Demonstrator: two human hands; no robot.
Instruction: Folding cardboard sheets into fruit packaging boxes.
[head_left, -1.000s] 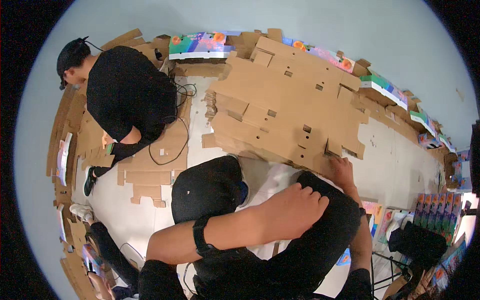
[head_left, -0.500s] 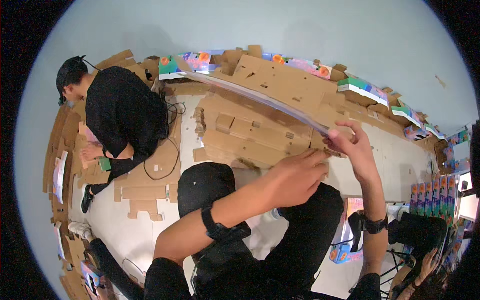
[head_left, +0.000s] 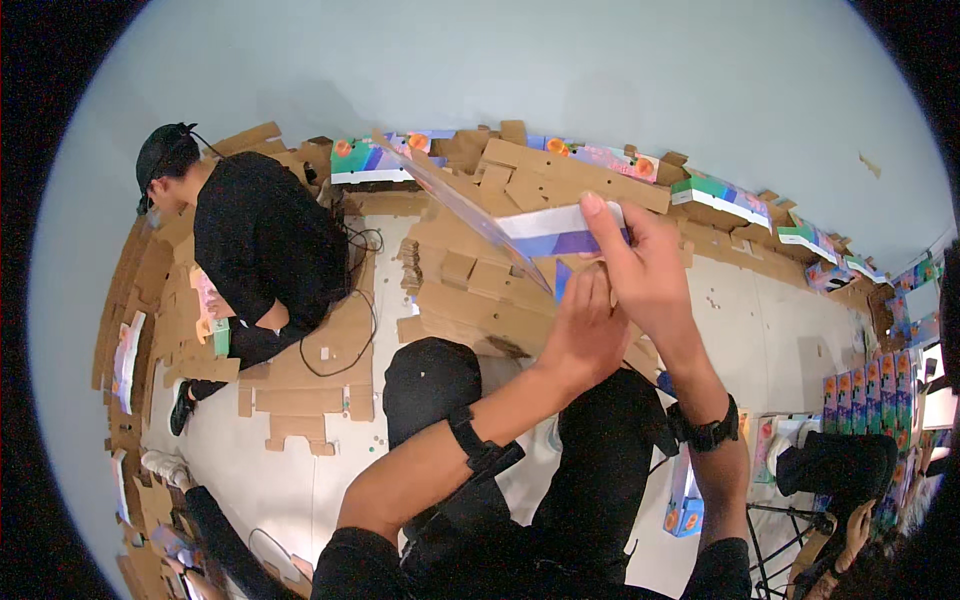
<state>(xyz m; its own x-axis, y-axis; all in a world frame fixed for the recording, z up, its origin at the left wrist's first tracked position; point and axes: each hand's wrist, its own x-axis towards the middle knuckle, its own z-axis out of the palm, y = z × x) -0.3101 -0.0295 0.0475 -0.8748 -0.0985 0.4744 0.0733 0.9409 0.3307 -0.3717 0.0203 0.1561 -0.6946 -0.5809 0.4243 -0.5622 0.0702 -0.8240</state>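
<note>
Carton blank (head_left: 560,240) held aloft over flattened brown cardboard (head_left: 480,312), with printed cartons (head_left: 722,203) beyond and the person's own knees (head_left: 433,387) just below. Its white-and-purple flap is pinched between the thumb and fingers of the right hand (head_left: 650,285); the left hand (head_left: 585,335) curls at the lower blue edge (whether it grips, I cannot tell). Beneath is a pale tiled floor (head_left: 765,335); a co-worker (head_left: 265,245) in black sits leftward, near the pale wall (head_left: 470,65).
</note>
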